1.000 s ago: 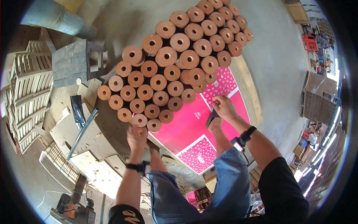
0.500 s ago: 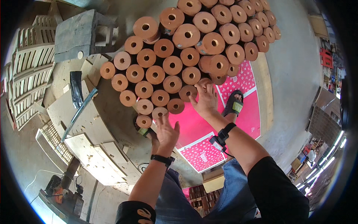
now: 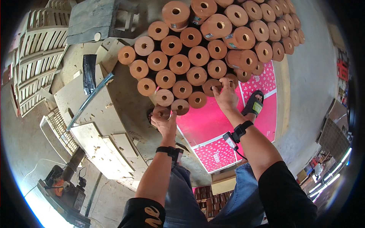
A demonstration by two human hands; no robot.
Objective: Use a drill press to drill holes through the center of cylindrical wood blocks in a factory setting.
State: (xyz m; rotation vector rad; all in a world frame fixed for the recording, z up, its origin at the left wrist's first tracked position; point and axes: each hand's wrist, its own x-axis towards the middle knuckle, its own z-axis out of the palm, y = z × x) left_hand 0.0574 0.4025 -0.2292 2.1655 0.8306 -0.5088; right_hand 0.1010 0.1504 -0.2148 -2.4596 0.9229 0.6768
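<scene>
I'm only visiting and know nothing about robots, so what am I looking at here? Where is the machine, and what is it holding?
There is no robot: these are a person's own bare hands. The view comes from a wide camera worn on the head, looking down, so straight edges bend toward the rim. Black bands circle both wrists. On the floor stand many brown cylinders, each with a hole in its top, packed close together. A pink sheet shows beside them. The left hand curls around the near side of the nearest cylinder; the right hand has its fingers at the group's right edge. How firmly either grips, this view can't show.
</scene>
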